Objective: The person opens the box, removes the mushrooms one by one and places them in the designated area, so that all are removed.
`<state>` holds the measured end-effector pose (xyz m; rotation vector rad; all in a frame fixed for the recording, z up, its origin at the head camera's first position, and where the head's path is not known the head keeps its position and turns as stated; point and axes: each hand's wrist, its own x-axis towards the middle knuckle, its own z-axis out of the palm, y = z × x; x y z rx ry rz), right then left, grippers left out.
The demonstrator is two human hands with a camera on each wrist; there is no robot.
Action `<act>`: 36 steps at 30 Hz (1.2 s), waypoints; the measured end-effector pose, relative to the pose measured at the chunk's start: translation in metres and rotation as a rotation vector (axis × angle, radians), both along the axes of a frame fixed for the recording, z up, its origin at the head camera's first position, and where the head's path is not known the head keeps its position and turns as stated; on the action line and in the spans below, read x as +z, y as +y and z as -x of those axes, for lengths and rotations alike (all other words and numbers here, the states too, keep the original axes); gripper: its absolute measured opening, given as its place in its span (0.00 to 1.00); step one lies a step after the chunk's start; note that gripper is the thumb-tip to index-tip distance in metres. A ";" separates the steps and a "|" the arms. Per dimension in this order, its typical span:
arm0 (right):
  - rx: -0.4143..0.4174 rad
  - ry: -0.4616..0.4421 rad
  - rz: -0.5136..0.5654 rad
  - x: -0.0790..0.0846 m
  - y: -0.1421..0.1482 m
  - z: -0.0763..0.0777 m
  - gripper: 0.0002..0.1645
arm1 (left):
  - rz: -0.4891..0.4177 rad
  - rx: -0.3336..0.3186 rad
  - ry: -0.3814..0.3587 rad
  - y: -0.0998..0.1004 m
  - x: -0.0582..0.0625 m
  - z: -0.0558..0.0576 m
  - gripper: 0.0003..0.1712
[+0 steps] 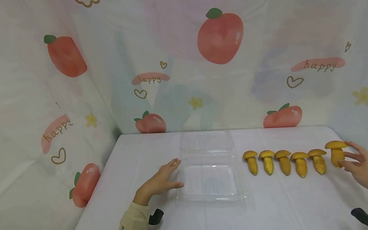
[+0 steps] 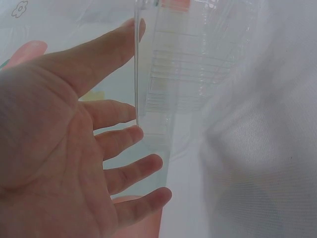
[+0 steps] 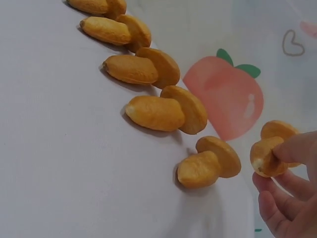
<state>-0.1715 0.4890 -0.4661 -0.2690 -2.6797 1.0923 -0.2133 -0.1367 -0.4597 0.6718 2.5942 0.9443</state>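
My right hand (image 1: 365,168) pinches a yellow-brown mushroom (image 1: 336,153) between thumb and fingers, at the right end of a row. In the right wrist view this held mushroom (image 3: 269,154) is raised off the white table, its stem tip toward the camera. Several like mushrooms (image 1: 300,164) lie in a line to its left, caps to the back. My left hand (image 1: 161,180), fingers extended and spread, is at the left edge of a clear plastic box (image 1: 209,199). The left wrist view shows its fingertips right at the box's wall (image 2: 148,99).
The box's clear lid (image 1: 206,142) lies folded back behind its base, toward the rear edge of the white table (image 1: 166,226). A cloth backdrop (image 1: 183,104) printed with fruit and hearts stands behind and at the left side.
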 end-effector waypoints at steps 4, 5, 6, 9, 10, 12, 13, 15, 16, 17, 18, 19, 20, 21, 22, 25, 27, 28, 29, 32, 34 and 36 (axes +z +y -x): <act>-0.038 -0.057 0.008 -0.004 0.006 0.002 0.45 | 0.006 0.004 0.000 0.000 0.000 0.000 0.51; -0.049 -0.071 0.007 -0.005 0.008 0.002 0.45 | 0.008 0.005 0.001 0.000 -0.001 0.000 0.51; -0.060 -0.087 0.007 -0.006 0.009 0.003 0.45 | 0.009 0.006 0.001 0.001 -0.001 0.000 0.51; -0.086 -0.121 0.006 -0.012 0.014 0.004 0.46 | 0.008 0.011 -0.001 0.001 -0.001 0.000 0.51; -0.094 -0.126 0.006 -0.014 0.016 0.005 0.46 | 0.005 0.012 -0.002 0.001 -0.001 0.000 0.51; -0.105 -0.140 0.005 -0.018 0.021 0.007 0.46 | 0.002 0.012 -0.002 0.001 -0.001 0.000 0.51; -0.106 -0.147 0.005 -0.021 0.024 0.007 0.46 | 0.002 0.011 -0.002 0.001 -0.001 0.000 0.51; -0.103 -0.158 0.014 -0.025 0.028 0.008 0.46 | 0.002 0.010 -0.001 0.001 -0.001 0.000 0.51; -0.101 -0.161 0.010 -0.028 0.031 0.009 0.46 | 0.001 0.009 0.000 0.001 -0.001 0.000 0.51; -0.097 -0.166 0.015 -0.030 0.032 0.009 0.47 | 0.001 0.009 0.000 0.001 -0.001 0.000 0.51; -0.093 -0.170 0.015 -0.033 0.034 0.010 0.47 | 0.001 0.007 0.000 0.001 -0.001 0.000 0.51; -0.090 -0.174 0.013 -0.035 0.036 0.010 0.47 | 0.000 0.007 -0.001 0.000 -0.001 0.000 0.51; -0.087 -0.177 0.020 -0.037 0.037 0.011 0.48 | 0.000 0.006 -0.002 0.000 0.000 0.000 0.51; -0.085 -0.179 0.018 -0.039 0.038 0.011 0.48 | 0.000 0.006 -0.002 0.000 0.000 0.000 0.52; -0.084 -0.185 0.016 -0.041 0.039 0.012 0.48 | 0.000 0.005 -0.003 0.000 0.000 0.000 0.52; -0.089 -0.202 0.015 -0.045 0.040 0.014 0.48 | 0.001 0.006 -0.003 0.000 0.000 0.000 0.52; -0.103 -0.223 0.020 -0.048 0.040 0.016 0.47 | 0.001 0.007 -0.002 0.000 0.000 0.000 0.52; -0.110 -0.231 0.019 -0.049 0.040 0.017 0.47 | 0.000 0.007 -0.001 0.000 -0.001 0.000 0.52; -0.113 -0.236 0.016 -0.051 0.040 0.017 0.47 | -0.001 0.009 -0.002 0.000 -0.001 0.000 0.52; -0.132 -0.256 0.017 -0.055 0.040 0.018 0.47 | -0.001 0.008 -0.001 0.000 -0.001 0.000 0.51; -0.131 -0.255 0.012 -0.057 0.041 0.019 0.46 | 0.002 0.008 -0.003 0.000 0.000 -0.001 0.51; -0.133 -0.259 0.015 -0.058 0.041 0.020 0.46 | 0.004 0.007 -0.002 0.000 0.001 -0.001 0.51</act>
